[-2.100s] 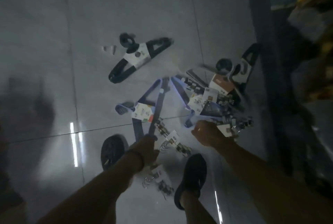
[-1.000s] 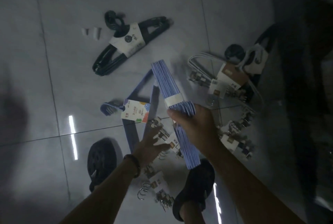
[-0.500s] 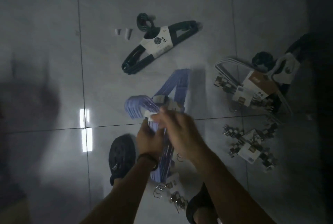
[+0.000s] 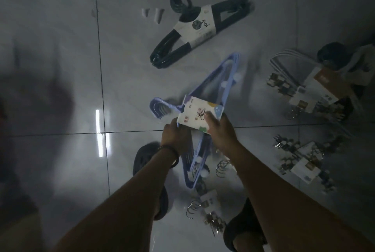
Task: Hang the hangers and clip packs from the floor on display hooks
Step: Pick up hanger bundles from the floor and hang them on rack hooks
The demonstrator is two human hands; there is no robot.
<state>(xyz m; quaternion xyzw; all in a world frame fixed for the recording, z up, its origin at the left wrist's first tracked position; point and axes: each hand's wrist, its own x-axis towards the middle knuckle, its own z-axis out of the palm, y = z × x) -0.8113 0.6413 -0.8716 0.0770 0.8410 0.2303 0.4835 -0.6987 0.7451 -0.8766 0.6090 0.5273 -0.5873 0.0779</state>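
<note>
Label [image 4: 194, 116] on blue hangers [image 4: 232, 65] seemingly carries Chinese print.

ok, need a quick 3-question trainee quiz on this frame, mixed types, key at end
1. True or false: the left hand and right hand both hold the blue hanger pack.
2. The dark hanger pack lies: A) on the floor, B) on a hook, C) on a shoe.
3. Fill in: the right hand's fingers touch the blue pack's paper ____.
Key: 1 true; 2 A; 3 label.
</note>
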